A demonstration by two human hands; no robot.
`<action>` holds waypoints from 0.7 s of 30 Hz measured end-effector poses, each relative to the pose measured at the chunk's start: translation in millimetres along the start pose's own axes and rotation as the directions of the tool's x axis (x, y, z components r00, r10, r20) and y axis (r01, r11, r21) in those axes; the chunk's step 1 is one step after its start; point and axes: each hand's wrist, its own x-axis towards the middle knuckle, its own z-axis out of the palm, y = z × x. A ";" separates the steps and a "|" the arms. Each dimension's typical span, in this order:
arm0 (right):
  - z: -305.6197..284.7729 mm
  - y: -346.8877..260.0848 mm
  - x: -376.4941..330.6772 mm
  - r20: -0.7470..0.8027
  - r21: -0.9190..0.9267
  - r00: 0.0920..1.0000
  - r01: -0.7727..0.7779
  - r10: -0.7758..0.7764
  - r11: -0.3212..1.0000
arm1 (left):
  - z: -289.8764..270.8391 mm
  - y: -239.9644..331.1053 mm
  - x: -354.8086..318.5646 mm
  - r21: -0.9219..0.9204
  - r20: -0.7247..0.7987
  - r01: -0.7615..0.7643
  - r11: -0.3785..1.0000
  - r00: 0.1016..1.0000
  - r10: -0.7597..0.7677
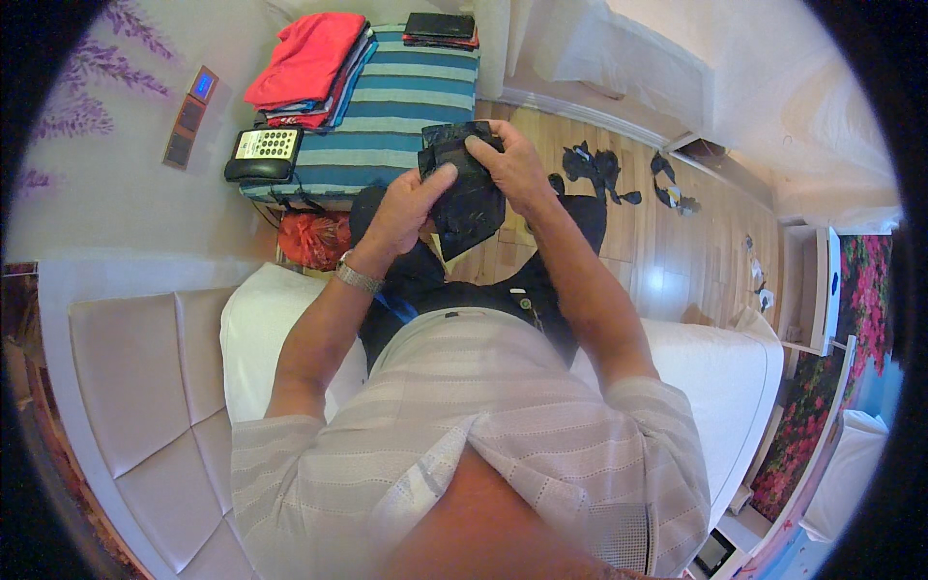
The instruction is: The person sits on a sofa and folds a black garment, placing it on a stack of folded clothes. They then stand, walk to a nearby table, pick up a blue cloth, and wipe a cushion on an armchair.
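Observation:
Both hands hold a flat, black, shiny packet in front of me, above my knees. It looks like folded plastic film, creased at the top; what is inside, if anything, is hidden. My left hand grips its left edge, thumb pressed on the front and fingers mostly behind it. At the upper right, my right hand pinches the packet with its thumb on the front face. A metal watch circles my left wrist.
Ahead, a blue-striped surface bears folded clothes, a telephone and a stack of flat black and red packets. A red plastic bag sits below it. Black scraps lie on the wooden floor. I sit on a white bed.

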 end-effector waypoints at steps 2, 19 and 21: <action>0.5 9.6 4.9 -0.012 -0.013 1.000 0.022 -0.022 1.000 | 7.9 -5.5 -2.2 0.017 0.005 -0.091 0.996 0.996 0.091; -25.4 -66.9 12.3 0.618 -0.429 0.781 0.241 0.088 0.871 | -12.9 5.1 -1.0 0.308 0.368 -0.190 0.932 0.927 0.068; -21.0 -59.7 12.8 0.602 -0.406 0.798 0.334 -0.026 0.851 | -12.0 9.1 -0.8 0.378 0.344 -0.178 0.908 0.938 0.040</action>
